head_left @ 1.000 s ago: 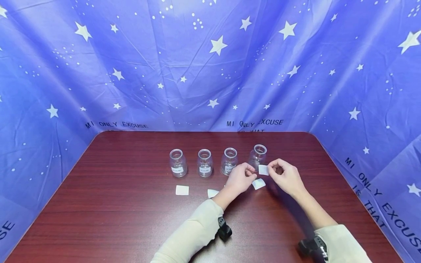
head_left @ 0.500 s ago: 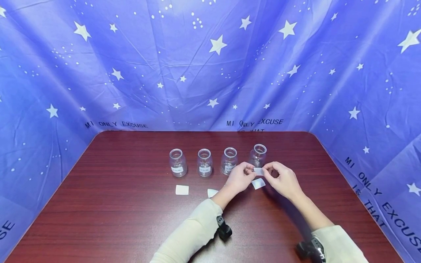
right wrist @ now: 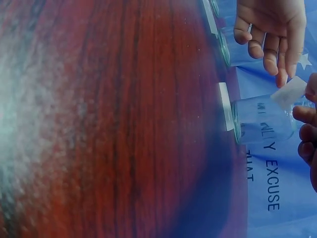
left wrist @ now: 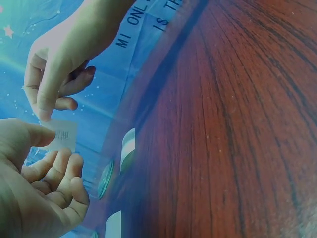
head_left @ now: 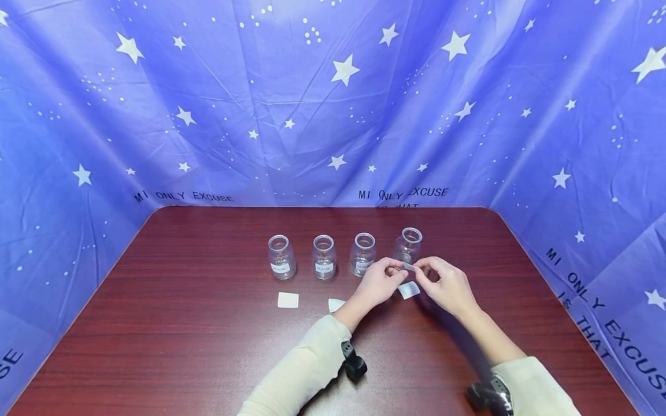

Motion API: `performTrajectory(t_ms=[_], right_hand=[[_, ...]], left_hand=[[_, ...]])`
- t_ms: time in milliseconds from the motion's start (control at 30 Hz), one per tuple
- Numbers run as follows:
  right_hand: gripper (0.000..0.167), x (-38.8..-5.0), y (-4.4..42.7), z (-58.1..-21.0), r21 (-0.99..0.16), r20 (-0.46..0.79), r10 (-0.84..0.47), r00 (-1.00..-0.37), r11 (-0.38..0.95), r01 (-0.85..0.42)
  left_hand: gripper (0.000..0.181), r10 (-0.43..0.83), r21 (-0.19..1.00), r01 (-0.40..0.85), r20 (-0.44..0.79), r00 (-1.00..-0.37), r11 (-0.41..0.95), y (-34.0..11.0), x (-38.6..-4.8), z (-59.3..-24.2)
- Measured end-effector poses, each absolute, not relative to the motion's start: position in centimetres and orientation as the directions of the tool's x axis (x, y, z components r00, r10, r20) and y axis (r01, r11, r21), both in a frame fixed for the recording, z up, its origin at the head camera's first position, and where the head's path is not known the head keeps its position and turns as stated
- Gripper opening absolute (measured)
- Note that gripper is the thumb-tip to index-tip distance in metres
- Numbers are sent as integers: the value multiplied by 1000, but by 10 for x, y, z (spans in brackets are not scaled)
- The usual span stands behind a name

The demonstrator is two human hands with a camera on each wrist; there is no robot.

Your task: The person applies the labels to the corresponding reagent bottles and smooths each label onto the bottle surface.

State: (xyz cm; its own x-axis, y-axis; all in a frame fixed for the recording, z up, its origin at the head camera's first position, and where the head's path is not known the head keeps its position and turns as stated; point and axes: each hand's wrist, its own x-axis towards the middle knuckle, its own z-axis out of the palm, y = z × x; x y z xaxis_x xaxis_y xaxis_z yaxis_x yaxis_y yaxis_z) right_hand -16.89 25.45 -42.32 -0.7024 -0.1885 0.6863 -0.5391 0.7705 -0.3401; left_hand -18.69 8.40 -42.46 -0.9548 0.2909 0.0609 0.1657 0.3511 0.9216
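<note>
A small white label (head_left: 409, 266) with printed characters is stretched between my two hands. My right hand (head_left: 446, 286) pinches one edge between thumb and finger. My left hand (head_left: 381, 282) holds the other edge, its thumb lying over the label (left wrist: 64, 135) in the left wrist view. Just behind the fingers stands a glass jar (head_left: 408, 245), open at the top, its lower part hidden by the hands. To its left, three similar jars stand in a row: one jar (head_left: 362, 251), another jar (head_left: 324, 254) and the far-left jar (head_left: 281, 254), each with a white label on its front.
White paper pieces lie on the dark red wooden table (head_left: 182, 323): one paper (head_left: 288, 300) before the far-left jar, another paper (head_left: 336, 305) partly under the left forearm, and a third paper (head_left: 409, 290) below the hands. A blue star-patterned cloth (head_left: 291, 104) surrounds the table.
My right hand has moved left, bringing the label to my left hand's fingertips. The label has tilted from facing the head camera to nearly edge-on. The jars and papers have stayed put.
</note>
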Motion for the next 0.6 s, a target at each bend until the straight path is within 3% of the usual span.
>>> performTrajectory(t_ms=[600], right_hand=[[13,-168,254,-430,-235,727,-284,-625,752,-616]], left_hand=[[27,264,980,129,86,-961,154,88,-190,-426]])
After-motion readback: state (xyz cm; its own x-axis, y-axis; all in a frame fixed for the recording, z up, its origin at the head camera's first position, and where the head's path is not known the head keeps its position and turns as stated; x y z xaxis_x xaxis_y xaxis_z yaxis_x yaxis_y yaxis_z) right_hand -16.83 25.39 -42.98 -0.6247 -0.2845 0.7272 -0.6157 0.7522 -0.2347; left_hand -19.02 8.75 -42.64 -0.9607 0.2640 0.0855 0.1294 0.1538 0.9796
